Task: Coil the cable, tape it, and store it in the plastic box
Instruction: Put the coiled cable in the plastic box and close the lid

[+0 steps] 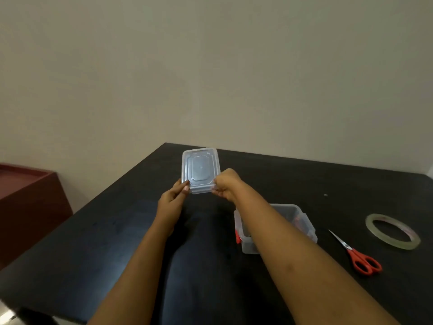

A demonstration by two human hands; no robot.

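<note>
Both hands hold a clear plastic lid [200, 169] above the black table, tilted toward me. My left hand [174, 195] pinches its near left corner and my right hand [226, 184] pinches its near right corner. The clear plastic box [302, 222] with a red clip stands open on the table under my right forearm, which hides most of its inside. Something dark and reddish lies in the box; I cannot tell whether it is the cable.
A roll of clear tape [392, 231] lies flat at the right. Red-handled scissors [358, 256] lie between the tape and the box. The black table [117, 231] ends at a beige wall. A red-brown cabinet [30, 202] stands left of the table.
</note>
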